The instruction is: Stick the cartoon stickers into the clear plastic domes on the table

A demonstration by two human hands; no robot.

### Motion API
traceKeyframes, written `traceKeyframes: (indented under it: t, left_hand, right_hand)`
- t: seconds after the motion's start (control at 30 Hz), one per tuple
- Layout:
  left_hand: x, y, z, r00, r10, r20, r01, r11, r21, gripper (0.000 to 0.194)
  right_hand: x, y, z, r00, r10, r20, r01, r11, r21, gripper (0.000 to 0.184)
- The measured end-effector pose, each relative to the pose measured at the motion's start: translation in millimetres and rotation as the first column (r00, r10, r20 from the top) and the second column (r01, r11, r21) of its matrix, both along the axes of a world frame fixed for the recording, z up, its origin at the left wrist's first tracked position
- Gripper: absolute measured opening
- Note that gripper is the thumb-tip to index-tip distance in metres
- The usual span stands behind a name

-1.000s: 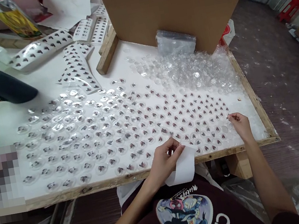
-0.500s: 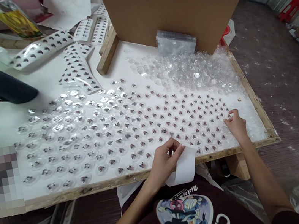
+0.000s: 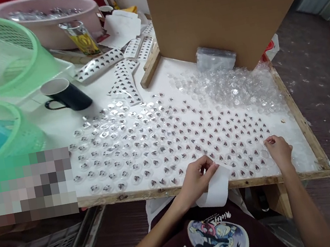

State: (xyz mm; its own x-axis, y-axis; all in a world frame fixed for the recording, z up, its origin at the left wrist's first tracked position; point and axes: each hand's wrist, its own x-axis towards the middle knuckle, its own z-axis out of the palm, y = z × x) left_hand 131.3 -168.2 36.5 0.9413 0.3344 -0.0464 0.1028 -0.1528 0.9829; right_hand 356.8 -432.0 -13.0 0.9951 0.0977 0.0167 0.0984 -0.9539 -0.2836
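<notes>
My left hand (image 3: 198, 180) pinches a curled white paper strip (image 3: 220, 188) at the table's front edge; the strip hangs down over my shirt. Out to the right, my right hand (image 3: 281, 153) has thumb and forefinger together, just above some clear round discs (image 3: 265, 153). Anything between those fingertips is too small to make out. Across the white tabletop lie many clear discs with small dark printed pictures (image 3: 163, 149), spread in loose rows between and left of my hands. A pile of plain clear discs (image 3: 232, 90) sits toward the back right.
A cardboard sheet (image 3: 215, 8) stands at the back, with a clear plastic bag (image 3: 216, 59) before it. Sticker sheets (image 3: 125, 81), a wood block (image 3: 150, 66), a dark mug (image 3: 72, 95), green baskets (image 3: 36, 129) and a pink tub (image 3: 72, 33) occupy the left and back. Wooden rims (image 3: 298, 117) edge the table.
The view has swung left, bringing the green baskets and pink tub further into sight. Both hands keep about the same places over the table, the left still pinching the paper strip.
</notes>
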Motion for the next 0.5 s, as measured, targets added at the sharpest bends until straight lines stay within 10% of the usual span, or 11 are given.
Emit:
traceKeyframes:
  t: [0.17,0.27,0.4,0.5]
  left_hand:
    - [1.7,1.2,5.0,0.999,-0.030,0.018,0.030,0.999,0.010,0.028]
    - [8.7,1.6,15.7,0.998,-0.049,0.048,0.048,0.998,0.031,0.028]
    - [23.2,-8.5,31.0,0.986,-0.057,0.157,0.051,0.998,0.045,0.027]
    - [34.6,-14.8,34.0,0.955,-0.184,0.233,0.164,0.981,0.105,0.022]
  right_hand:
    - [-2.1,-0.4,12.2,0.998,-0.034,0.057,0.020,0.975,0.220,0.025]
    - [-30.9,16.1,33.4,0.999,-0.028,0.047,-0.002,0.839,0.544,0.041]
    - [-95.4,61.2,52.4,0.816,0.523,-0.247,-0.100,0.548,0.831,0.055]
    - [-116.7,79.1,50.2,0.744,0.579,-0.333,-0.063,0.556,0.829,0.049]
